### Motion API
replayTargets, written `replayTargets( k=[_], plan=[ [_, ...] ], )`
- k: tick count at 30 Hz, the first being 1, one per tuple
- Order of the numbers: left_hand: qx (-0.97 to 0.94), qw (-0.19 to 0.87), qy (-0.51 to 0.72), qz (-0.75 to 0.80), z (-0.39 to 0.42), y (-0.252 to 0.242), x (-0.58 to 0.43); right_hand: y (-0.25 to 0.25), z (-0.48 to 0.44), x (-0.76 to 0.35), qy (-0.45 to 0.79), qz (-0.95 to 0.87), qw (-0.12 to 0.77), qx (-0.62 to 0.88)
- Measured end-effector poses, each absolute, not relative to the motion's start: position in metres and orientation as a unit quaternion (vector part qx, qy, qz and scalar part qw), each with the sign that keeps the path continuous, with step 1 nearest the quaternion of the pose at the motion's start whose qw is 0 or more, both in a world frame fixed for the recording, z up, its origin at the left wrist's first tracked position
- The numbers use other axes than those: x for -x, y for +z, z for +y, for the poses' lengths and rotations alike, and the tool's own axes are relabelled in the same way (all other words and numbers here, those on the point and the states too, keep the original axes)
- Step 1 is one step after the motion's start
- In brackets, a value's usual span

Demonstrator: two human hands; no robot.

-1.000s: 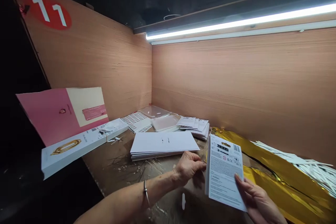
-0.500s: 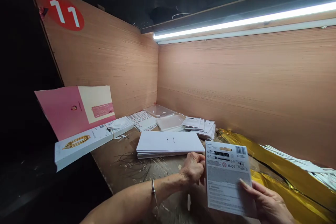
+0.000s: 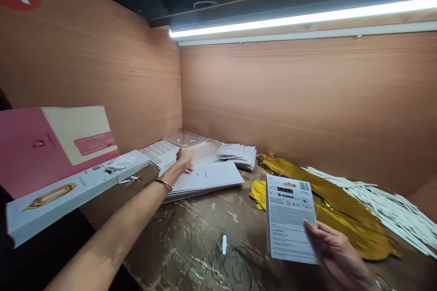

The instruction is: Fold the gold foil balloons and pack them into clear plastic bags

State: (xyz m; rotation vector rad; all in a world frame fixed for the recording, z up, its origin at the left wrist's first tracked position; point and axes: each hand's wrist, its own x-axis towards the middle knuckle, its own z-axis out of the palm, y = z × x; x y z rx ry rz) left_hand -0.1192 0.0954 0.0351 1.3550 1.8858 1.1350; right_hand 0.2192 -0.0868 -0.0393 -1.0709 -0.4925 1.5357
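Observation:
My right hand grips a white printed packaging card by its right edge, thumb on the front. The card has a hang slot, a barcode and small warning text, and stands nearly upright. My left hand reaches over the far left part of a stack of white cards. Its fingers look curled and are partly turned away; whether they hold anything is hidden. Just beyond it are clear plastic bags and a sheet of printed stickers.
Gold foil balloons lie at the right, before a heap of white strips. Smaller white cards are stacked at the back. On the left are a long white box and a pink folder. Dark threads lie in front.
My left hand has left the card's side and moved left and away, over the white stack. The right hand still holds the card. The view has turned right.

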Motion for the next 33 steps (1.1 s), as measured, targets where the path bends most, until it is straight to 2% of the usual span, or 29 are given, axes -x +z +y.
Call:
replayTargets(
  k=[4,7,10,13,18,22,26,29,33],
  plan=[
    [-0.569,0.303,0.446,0.621,0.076,0.028,0.098,-0.034,-0.094,-0.222,0.647,-0.247,0.554,0.461],
    [-0.65,0.458,0.39,0.464,0.022,0.0,0.056,-0.03,-0.093,-0.224,0.645,-0.285,0.54,0.46],
    [-0.591,0.678,0.262,0.35,-0.031,-0.028,0.02,-0.028,-0.089,-0.225,0.643,-0.308,0.531,0.458],
    [-0.514,0.764,0.244,0.304,-0.051,-0.035,0.002,-0.03,-0.085,-0.226,0.632,-0.325,0.523,0.47],
    [-0.463,0.783,0.264,0.322,-0.04,-0.024,-0.012,-0.034,-0.078,-0.228,0.632,-0.339,0.506,0.48],
    [-0.423,0.792,0.264,0.352,-0.031,-0.035,-0.018,-0.029,-0.074,-0.244,0.592,-0.334,0.512,0.525],
    [-0.384,0.764,0.349,0.384,-0.019,-0.046,-0.011,-0.015,-0.091,-0.273,0.545,-0.294,0.544,0.566],
    [-0.375,0.744,0.394,0.389,-0.011,-0.048,-0.008,-0.013,-0.118,-0.274,0.593,-0.302,0.483,0.569],
    [-0.368,0.742,0.411,0.381,-0.011,-0.046,-0.013,-0.028,-0.147,-0.235,0.698,-0.334,0.402,0.49]
  ],
)
